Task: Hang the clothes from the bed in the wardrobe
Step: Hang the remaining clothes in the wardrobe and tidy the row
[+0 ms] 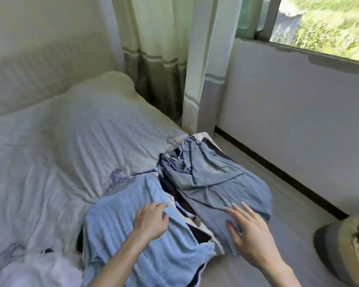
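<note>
Gathering the blue knit (116, 235), our left hand (151, 220) curls its fingers into it; right hand (249, 237), fingers spread empty, seemingly steadies the grey garment (211, 183) beneath.

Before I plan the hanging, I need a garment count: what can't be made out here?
Wardrobe: outside the head view.
Dark clothes under the light blue knit and grey-blue garment: only slivers show, so no count.
Left hand grip on the knit: fingertips hidden in its folds.
Grey object at the right edge: cut off, unidentifiable.
</note>
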Available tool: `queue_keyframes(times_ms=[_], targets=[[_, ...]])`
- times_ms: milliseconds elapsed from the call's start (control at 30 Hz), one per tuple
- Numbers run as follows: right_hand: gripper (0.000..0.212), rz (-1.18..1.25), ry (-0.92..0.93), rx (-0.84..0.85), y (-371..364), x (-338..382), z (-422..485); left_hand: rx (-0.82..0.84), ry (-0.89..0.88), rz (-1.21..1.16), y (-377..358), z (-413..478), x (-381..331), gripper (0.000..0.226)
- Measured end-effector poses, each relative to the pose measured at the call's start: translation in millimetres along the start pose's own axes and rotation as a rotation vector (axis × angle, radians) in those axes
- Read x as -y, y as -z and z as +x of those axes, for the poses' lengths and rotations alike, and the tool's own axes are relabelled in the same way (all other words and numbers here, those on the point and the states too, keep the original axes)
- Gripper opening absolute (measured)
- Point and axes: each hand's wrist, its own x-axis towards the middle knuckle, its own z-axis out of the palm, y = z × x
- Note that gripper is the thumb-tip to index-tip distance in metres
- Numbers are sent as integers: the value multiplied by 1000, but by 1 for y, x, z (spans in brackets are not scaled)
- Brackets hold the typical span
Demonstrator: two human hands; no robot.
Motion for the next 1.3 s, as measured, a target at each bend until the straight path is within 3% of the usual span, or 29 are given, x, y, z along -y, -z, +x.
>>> queue_keyframes(times_ms=[333, 533, 767, 900, 967, 1133, 1300], targets=[[48, -175, 274, 189, 4, -5, 79, 8, 225, -150, -15, 11, 3, 50], [47, -297, 316, 312, -14, -1, 148, 73, 271, -201, -30, 64, 14, 49], [51, -372, 175, 529, -86, 0, 265, 230, 290, -228, -53, 205, 62, 49], [56, -417, 68, 670, -144, -11, 338, 241, 309, -261, -67, 305, 95, 48], [60, -438, 62, 673, -160, -14, 358, 196, 329, -315, -65, 339, 104, 45], [65, -456, -27, 654, -216, -42, 397, 153, 382, -532, -89, 436, 128, 68], [66, -388, -90, 709, -246, -62, 399, 199, 428, -539, -107, 490, 133, 72]])
